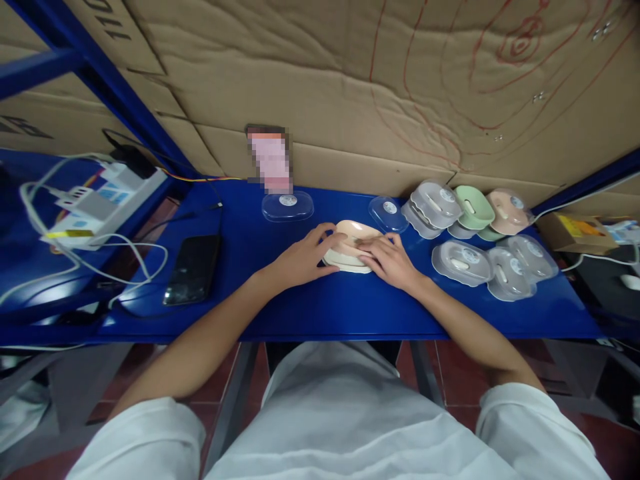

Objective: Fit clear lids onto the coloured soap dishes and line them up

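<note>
A beige soap dish (354, 229) with a paler, wavy-edged base sits on the blue table in front of me. My left hand (311, 253) grips its left side, thumb low near the base and fingers at the upper rim. On the right, my right hand (391, 259) is closed on the dish, its fingers reaching over the rim into the hollow. Whether those fingertips pinch something small inside is hidden. Behind the dish lie two loose transparent lids with round stickers, one to the left (287, 208) and one to the right (389, 215).
Several lidded soap dishes in grey (436, 203), green (474, 207) and pink (509, 212) are grouped at the right. A dark phone (193, 270) and a power strip (107, 207) with cables lie left. A lit phone (270, 159) leans against the cardboard wall (330, 160).
</note>
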`<state>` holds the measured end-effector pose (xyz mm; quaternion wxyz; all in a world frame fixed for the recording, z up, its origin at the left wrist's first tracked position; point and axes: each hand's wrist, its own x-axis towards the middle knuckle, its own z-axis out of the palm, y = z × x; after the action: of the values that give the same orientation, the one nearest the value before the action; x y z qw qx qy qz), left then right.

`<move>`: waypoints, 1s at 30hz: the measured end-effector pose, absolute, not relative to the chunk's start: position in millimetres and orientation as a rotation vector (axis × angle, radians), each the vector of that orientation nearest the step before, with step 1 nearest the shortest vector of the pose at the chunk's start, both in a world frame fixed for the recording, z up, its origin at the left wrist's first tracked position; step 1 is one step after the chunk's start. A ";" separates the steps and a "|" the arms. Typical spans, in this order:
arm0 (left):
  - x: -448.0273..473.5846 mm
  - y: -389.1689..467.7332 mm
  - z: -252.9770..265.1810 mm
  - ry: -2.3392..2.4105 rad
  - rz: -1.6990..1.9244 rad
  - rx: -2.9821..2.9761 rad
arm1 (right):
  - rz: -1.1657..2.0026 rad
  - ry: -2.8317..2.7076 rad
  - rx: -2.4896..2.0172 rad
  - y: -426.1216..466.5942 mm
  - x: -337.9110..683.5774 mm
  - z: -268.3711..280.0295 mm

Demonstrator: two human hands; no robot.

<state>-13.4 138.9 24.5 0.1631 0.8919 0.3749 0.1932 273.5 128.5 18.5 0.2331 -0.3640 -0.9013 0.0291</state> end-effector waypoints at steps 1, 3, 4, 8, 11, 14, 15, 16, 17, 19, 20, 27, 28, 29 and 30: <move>-13.4 139.8 23.5 1.054 0.563 2.582 | 0.089 -2.483 -0.983 128.2 273.4 18.6; -13.6 141.8 21.7 1.005 0.578 2.657 | 0.119 -2.508 -0.935 127.5 273.1 18.2; -13.9 142.9 20.9 0.978 0.579 2.686 | 0.138 -2.524 -0.909 127.1 272.9 17.7; -15.2 147.0 17.3 0.916 0.559 2.726 | 0.196 -2.581 -0.824 126.7 272.3 14.3; -15.8 148.5 15.4 0.903 0.541 2.702 | 0.228 -2.591 -0.811 128.2 272.7 13.4; -15.0 148.4 15.3 0.901 0.546 2.693 | 0.265 -2.588 -0.798 130.5 273.9 14.2; -14.6 148.3 15.4 0.904 0.550 2.692 | 0.272 -2.583 -0.791 131.2 274.3 14.6; -14.1 148.1 15.6 0.906 0.552 2.691 | 0.278 -2.579 -0.786 131.7 274.8 14.9; -13.8 148.0 15.6 0.908 0.555 2.691 | 0.282 -2.577 -0.783 132.0 275.2 15.2; -13.4 147.9 15.5 0.905 0.558 2.694 | 0.291 -2.574 -0.787 132.2 275.8 15.7; -13.3 147.9 15.5 0.898 0.557 2.696 | 0.293 -2.576 -0.788 132.2 276.0 16.0; -13.3 146.7 17.8 0.900 0.517 2.671 | 0.255 -2.586 -0.715 132.8 276.5 13.2; -13.1 146.4 18.4 0.899 0.518 2.668 | 0.240 -2.582 -0.720 132.7 276.3 11.7; -12.9 146.0 18.8 0.897 0.520 2.667 | 0.230 -2.581 -0.730 132.5 275.9 10.2; -12.7 145.7 19.2 0.892 0.522 2.669 | 0.227 -2.584 -0.738 132.1 275.3 8.8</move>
<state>-12.7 145.7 19.2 0.1393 0.9234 0.3087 0.1805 275.3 132.1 8.8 0.2207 -0.2669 -0.9345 0.0821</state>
